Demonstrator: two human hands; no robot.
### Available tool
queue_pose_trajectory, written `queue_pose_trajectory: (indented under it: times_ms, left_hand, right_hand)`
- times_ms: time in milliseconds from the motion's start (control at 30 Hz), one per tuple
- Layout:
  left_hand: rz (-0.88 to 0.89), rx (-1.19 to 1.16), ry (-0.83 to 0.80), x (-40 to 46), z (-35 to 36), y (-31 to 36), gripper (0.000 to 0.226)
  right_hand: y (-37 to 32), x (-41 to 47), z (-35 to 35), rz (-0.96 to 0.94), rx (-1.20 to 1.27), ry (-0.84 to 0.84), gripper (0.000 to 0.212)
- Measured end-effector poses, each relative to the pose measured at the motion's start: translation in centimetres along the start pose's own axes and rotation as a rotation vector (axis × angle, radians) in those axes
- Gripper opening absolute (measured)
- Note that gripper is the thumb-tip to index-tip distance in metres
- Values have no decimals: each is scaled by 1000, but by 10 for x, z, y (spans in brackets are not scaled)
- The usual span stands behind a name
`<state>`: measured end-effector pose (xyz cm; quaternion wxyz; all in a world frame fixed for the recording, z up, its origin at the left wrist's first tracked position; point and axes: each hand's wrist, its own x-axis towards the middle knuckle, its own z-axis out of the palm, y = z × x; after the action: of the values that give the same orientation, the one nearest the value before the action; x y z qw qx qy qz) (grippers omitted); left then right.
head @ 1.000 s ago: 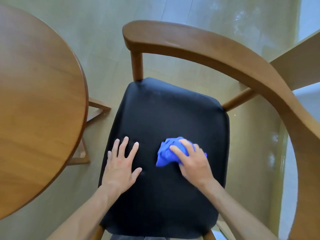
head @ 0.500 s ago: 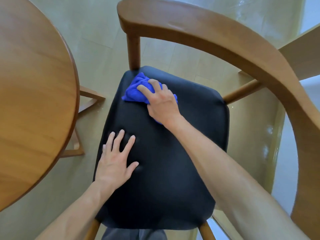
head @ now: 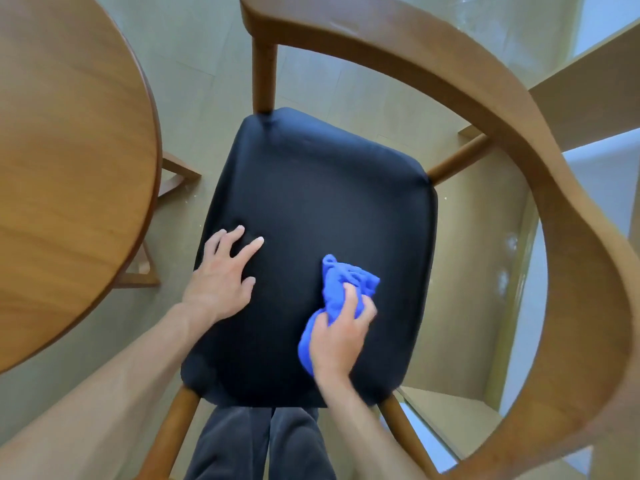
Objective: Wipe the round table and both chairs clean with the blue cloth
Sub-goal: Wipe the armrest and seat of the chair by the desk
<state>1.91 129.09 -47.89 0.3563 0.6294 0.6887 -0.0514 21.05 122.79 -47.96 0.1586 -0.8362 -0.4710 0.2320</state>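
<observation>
Head view: our right hand (head: 337,336) has its fingers curled round the bunched blue cloth (head: 341,289) on the near-right part of the black seat (head: 311,188); our left hand (head: 221,271) rests flat, fingers spread, bracing the seat's left side. Advice: flatten the cloth, overlap strokes, cover the edges and the wooden armrest (head: 519,109).

You're in a home dining nook, by the look of it. Round wooden table (head: 69,161) sits just beside a curved-back wooden armchair (head: 433,74) with a black padded seat (head: 311,202), both on a pale tiled floor (head: 207,64). Pale wooden furniture (head: 588,98) at your right edge; can't tell what it is.
</observation>
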Motion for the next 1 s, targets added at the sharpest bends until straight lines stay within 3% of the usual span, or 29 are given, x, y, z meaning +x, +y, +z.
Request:
queue_pose_trajectory:
  times_ms: [100,200,267,400,500,600,667,833,1000]
  left_hand:
    - [89,-156,25,2,-20,-15,58]
    - [61,-128,-15,-1,-29,-26,53]
    - [20,-63,-84,-10,-26,-28,54]
    - [-35,35,-160,-27,-13,-18,62]
    - [-79,30,-153,-30,-6,-11,64]
    - [-88,23,-151,-26,-9,-9,62]
    - [-89,21,-147,-24,-12,-10,60]
    - [-96,-13,-165,-25,-14,-10,61]
    - [-116,-103,-154,-30,-17,-6,65]
  right_hand:
    - [-32,-77,29,-580,-153,-318,49]
    - [-22,-91,28,-1187,-374,-654,41]
    - [-4,-74,15,-1396,-495,-762,43]
    - [60,-12,-44,-1599,-598,-778,44]
    - [98,51,-102,-1453,-655,-725,41]
    - [114,92,-132,-966,-737,-746,52]
    - [116,91,-132,-791,-781,-708,54]
    - [100,25,-100,-191,-453,-423,48]
    - [50,-32,-64,-16,-438,-442,50]
